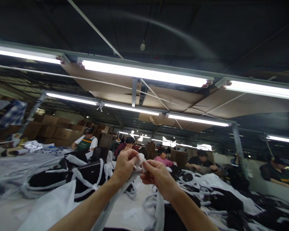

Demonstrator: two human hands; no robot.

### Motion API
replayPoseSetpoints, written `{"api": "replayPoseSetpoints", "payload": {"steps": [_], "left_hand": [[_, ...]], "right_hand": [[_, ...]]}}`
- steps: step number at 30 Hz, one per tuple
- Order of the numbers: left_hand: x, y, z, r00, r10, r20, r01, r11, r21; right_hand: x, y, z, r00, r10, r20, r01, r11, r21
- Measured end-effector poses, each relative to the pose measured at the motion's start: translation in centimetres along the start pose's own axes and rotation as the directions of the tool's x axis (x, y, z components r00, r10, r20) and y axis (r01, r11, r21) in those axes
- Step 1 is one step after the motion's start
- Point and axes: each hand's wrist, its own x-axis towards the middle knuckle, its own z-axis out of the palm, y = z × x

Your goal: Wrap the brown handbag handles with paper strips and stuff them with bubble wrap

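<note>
Head view, and on the far left a person in a green apron point(84, 145) stands out, then black pieces point(86, 172) looped with pale straps point(100, 171), a white sheet point(54, 205) spread in front.

"And the middle, where are those hands?"

"Up high, nearly touching! The left hand point(125, 163) pinches a white strip point(141, 157) between thumb and finger; the right hand point(158, 175) grips it from the other side, fingers curled. The strip is right between the fingertips, above the clutter, and a pale length seems to trail down by the left forearm."

"Where's the danger?"

"Slippage, I'd say! It's a small, soft bunch at the very tips; ease either pinch and it could slide out or twist. That trailing length could also snag on the straps."

"And on the right?"

"A dark heap point(227, 200) tangled with white lengths point(220, 183). Drop the strip there and it could get lost, white on white."
</note>
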Motion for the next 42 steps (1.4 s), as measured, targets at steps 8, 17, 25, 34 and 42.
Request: {"api": "replayPoseSetpoints", "payload": {"steps": [8,17,25,34,42], "left_hand": [[-1.3,-0.4,0.1,0.991,0.133,0.008,-0.133,0.985,0.109],[-1.7,-0.4,-0.5,0.980,0.195,0.049,-0.200,0.968,0.151],[-2.5,-1.6,-0.6,0.976,0.214,0.035,-0.217,0.960,0.179],[-2.2,-2.7,-1.4,0.977,0.210,0.041,-0.214,0.959,0.185],[-1.0,-2.6,-2.5,0.968,0.238,0.074,-0.249,0.938,0.243]], "right_hand": [[0.5,0.1,0.5,0.993,0.112,0.035,-0.109,0.992,-0.064],[0.7,-0.2,0.8,0.979,0.191,0.076,-0.190,0.982,-0.015],[1.3,1.3,2.0,0.991,0.136,-0.001,-0.135,0.990,0.025],[1.5,1.8,1.8,0.998,0.065,-0.017,-0.064,0.994,0.084],[2.0,0.8,2.3,0.999,0.011,0.034,-0.011,1.000,0.009]]}}
